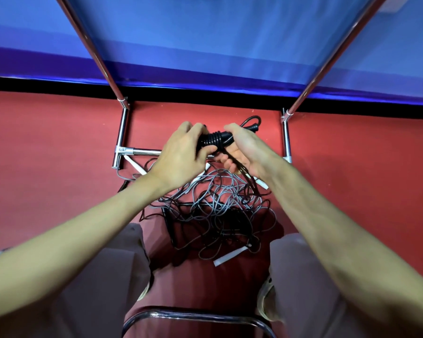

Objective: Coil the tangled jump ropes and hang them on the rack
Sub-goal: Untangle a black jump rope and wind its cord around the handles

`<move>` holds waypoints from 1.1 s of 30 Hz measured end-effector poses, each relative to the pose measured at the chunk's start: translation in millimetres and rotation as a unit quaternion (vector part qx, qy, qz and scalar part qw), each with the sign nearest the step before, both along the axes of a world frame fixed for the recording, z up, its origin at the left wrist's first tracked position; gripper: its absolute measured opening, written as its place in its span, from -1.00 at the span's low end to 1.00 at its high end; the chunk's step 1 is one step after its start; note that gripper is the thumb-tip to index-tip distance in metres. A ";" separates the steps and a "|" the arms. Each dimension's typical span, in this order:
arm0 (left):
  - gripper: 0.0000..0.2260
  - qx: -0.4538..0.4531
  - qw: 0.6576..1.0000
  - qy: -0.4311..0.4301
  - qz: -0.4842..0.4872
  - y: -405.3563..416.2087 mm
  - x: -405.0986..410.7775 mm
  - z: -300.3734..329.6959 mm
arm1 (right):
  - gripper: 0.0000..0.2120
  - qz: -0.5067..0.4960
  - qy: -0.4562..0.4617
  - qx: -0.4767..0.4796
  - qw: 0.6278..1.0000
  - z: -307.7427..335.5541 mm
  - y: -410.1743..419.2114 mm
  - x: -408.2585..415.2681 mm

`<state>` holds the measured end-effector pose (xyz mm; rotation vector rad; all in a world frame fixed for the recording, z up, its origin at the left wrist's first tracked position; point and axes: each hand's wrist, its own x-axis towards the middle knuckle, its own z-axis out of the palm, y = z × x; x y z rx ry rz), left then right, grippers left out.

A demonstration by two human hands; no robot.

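Both hands, left hand and right hand, clamped round thin, limp black jump rope bundle, best held at stiff wrapped middle, above tangled grey-and-black rope pile.

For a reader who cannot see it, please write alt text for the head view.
Both hands, left hand and right hand, hold a coiled black rope above a tangled pile of grey and black ropes on the red floor. A chrome rack stands behind, before a blue wall.
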<state>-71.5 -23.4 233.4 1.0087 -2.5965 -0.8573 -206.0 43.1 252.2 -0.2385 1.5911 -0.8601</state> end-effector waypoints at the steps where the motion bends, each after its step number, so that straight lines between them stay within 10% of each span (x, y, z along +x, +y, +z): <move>1: -0.76 -0.022 1.000 0.008 -0.004 0.9 0.5 -0.1 | -0.61 -0.010 -0.002 -0.001 1.000 -0.9 -0.9 0.4; 9: -0.69 -0.078 0.992 0.095 0.000 -1.2 2.5 7.5 | -0.74 -0.134 -0.018 -0.116 0.984 -3.0 -8.9 4.4; 12: -0.56 0.119 0.981 0.144 0.045 -9.6 1.9 16.0 | -0.70 -0.146 0.018 -0.166 0.975 -0.8 -7.7 6.5; 16: -0.53 0.495 0.840 0.126 0.183 -17.5 -1.3 29.7 | -0.63 -0.113 0.069 -0.255 0.958 2.0 -4.1 11.4; 20: -0.50 0.585 0.790 0.063 0.173 -20.4 -2.2 28.6 | -0.68 -0.079 0.148 -0.310 0.936 -6.0 -2.6 22.9; 33: -0.63 0.348 0.876 0.123 0.311 -7.8 -17.2 20.1 | -0.73 -0.143 0.161 -0.286 0.934 -3.4 -3.8 42.2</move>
